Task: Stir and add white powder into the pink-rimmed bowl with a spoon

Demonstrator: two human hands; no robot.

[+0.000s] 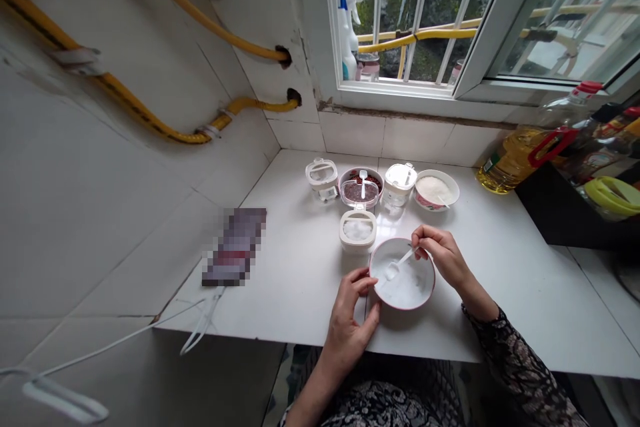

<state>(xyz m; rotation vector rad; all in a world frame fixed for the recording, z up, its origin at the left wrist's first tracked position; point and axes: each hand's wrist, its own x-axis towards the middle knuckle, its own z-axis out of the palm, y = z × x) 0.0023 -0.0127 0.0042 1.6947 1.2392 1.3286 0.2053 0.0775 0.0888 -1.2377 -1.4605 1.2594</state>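
Note:
A white bowl (426, 265) with a red rim stands near the counter's front edge, with white grains (404, 289) in it. My right hand (439, 250) pinches the handle of a small white plastic spoon (393, 271), whose head is inside the bowl. At the bowl's left side, the fingers and thumb of my left hand (353, 310) hold the rim. Just behind the bowl is a clear jar (358, 239) with a cream-coloured lid frame and white contents.
Farther back are two more lidded jars (323, 181) (399, 188), a bowl of dark red pieces (380, 180) and a bowl of white grains (443, 195). An oil bottle (510, 157) and a black box (555, 207) stand right. A pixelated phone-like object (235, 247) and white cable (206, 323) lie left.

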